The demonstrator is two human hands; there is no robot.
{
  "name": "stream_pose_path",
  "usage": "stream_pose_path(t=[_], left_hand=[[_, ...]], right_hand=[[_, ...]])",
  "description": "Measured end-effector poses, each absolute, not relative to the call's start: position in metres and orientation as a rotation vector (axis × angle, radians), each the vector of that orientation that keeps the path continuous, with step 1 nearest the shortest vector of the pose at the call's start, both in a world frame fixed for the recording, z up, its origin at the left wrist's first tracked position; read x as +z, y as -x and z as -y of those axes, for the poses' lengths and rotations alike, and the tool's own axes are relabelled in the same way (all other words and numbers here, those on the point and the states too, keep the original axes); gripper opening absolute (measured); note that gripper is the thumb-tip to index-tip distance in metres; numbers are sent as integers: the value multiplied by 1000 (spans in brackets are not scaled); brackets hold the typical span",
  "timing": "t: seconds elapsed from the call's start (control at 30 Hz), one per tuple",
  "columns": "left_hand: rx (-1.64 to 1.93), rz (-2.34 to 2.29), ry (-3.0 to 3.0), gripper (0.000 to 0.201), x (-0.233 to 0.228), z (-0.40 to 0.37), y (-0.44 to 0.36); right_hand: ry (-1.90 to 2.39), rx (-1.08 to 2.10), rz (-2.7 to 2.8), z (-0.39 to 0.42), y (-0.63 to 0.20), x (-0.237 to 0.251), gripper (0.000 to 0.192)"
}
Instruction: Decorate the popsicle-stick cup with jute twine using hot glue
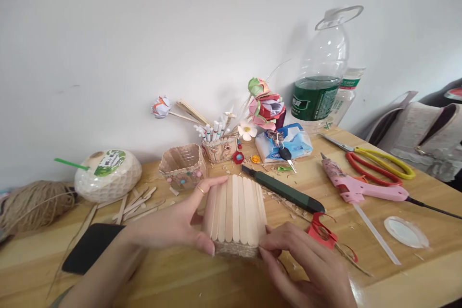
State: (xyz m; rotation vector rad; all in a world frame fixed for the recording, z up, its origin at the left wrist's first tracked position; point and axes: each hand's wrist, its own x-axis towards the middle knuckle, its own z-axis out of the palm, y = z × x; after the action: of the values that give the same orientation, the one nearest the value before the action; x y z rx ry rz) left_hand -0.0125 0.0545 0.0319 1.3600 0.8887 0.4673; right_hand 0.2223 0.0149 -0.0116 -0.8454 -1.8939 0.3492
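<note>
My left hand (176, 224) grips the left side of a small box made of wooden craft sticks (236, 211), thumb near its bottom corner and fingers along its far edge. My right hand (306, 264) pinches the box's lower right corner, where a band of jute twine (236, 249) wraps the base. The box is held low over the wooden table (415, 269), its stick wall facing me.
A green utility knife (285, 191), pink glue gun (355, 186), yellow-red scissors (375, 161), red paper scrap (321, 232) and clear lid (406, 232) lie right. Loose sticks (135, 204), a coconut (107, 174), twine ball (34, 204), black phone (92, 246) lie left. Stick baskets, paper flowers, tissues, bottles stand behind.
</note>
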Motion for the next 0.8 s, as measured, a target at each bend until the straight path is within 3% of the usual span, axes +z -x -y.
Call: stream_pose_path(t=[0.1,0.3,0.47,0.67,0.8], left_hand=[[475,-843,-1406,91,32,-60,19],[556,-931,-1467,52,37,-63,21],[622,-1131,-1384,61,39,-59,11],[477,-1102,-1330,44,34,-54,5],[652,-990,-1239,41,36,-51,-2]], right_hand=[[818,370,1924,-14,-223,-12,17],[823,401,1981,-16,-229,-10,13],[876,413,1983,-15,-230,-15,17],[904,571,1924,-13,-222,-17,17],[1024,633,1687,-13,-227,-17,17]])
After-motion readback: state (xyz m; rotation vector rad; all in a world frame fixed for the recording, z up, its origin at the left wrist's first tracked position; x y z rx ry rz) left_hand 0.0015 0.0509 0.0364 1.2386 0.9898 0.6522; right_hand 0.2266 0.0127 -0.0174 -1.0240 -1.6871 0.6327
